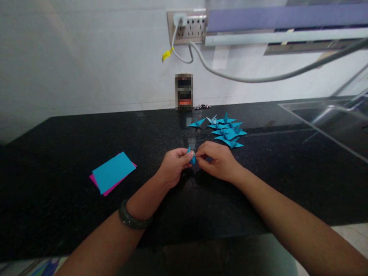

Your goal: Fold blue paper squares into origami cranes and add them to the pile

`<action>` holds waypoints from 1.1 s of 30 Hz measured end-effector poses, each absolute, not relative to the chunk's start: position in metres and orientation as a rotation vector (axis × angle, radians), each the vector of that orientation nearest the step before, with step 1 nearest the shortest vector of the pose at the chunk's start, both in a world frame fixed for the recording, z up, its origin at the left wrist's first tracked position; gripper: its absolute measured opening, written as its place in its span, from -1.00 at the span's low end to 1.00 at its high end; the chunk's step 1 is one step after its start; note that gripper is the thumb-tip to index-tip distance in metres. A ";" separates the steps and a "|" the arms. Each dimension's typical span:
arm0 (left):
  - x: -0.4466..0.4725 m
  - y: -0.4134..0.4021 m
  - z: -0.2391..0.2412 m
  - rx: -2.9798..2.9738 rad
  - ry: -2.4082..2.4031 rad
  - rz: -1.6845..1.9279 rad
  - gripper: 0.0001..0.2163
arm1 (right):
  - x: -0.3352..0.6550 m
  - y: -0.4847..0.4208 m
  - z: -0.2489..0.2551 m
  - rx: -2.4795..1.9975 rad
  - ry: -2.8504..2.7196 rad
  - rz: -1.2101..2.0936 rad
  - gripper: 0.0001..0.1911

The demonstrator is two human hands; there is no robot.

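Observation:
My left hand [174, 166] and my right hand [218, 161] meet over the middle of a black stone counter [57, 145]. Both pinch a small folded piece of blue paper [192, 157] between their fingertips, just above the counter. The paper is mostly hidden by the fingers. A dark bangle sits on my left wrist. Behind the hands lies a cluster of several finished blue paper cranes [227, 132].
A stack of flat paper sheets [112, 172], blue on top and pink beneath, lies to the left. A small blurred box [184, 92] stands against the white wall under a socket strip [186, 26] with cables. A clear panel [324, 119] lies at the right.

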State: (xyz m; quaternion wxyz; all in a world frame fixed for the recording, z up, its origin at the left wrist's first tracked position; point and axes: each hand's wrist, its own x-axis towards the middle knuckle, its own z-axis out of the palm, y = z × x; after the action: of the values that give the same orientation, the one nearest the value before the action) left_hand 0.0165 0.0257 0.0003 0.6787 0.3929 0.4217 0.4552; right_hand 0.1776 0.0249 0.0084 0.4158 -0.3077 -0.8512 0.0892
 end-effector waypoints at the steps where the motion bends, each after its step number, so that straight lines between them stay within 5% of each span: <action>1: 0.017 0.025 0.000 0.893 0.949 1.033 -0.78 | 0.177 0.025 0.008 -0.780 -2.128 0.240 -0.92; 9: 0.017 0.023 -0.001 0.927 0.914 1.073 -0.80 | 0.175 0.020 0.013 -0.919 -2.073 0.373 -0.99; 16: 0.016 0.024 0.000 0.933 0.945 1.066 -0.79 | 0.172 0.023 0.006 -0.992 -2.052 0.482 -0.85; 23: 0.015 0.026 0.002 0.863 0.925 1.066 -0.63 | 0.174 0.027 0.007 -1.153 -1.766 0.730 -0.81; 33: 0.010 0.029 -0.001 1.089 0.970 1.068 -0.74 | 0.173 0.032 0.005 -1.029 -1.227 1.703 -0.58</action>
State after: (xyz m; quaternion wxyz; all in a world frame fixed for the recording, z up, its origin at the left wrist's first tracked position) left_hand 0.0100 0.0292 -0.0005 0.6188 0.4732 0.4216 0.4641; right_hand 0.1727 0.0320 0.0046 0.3914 -0.4051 -0.4832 0.6703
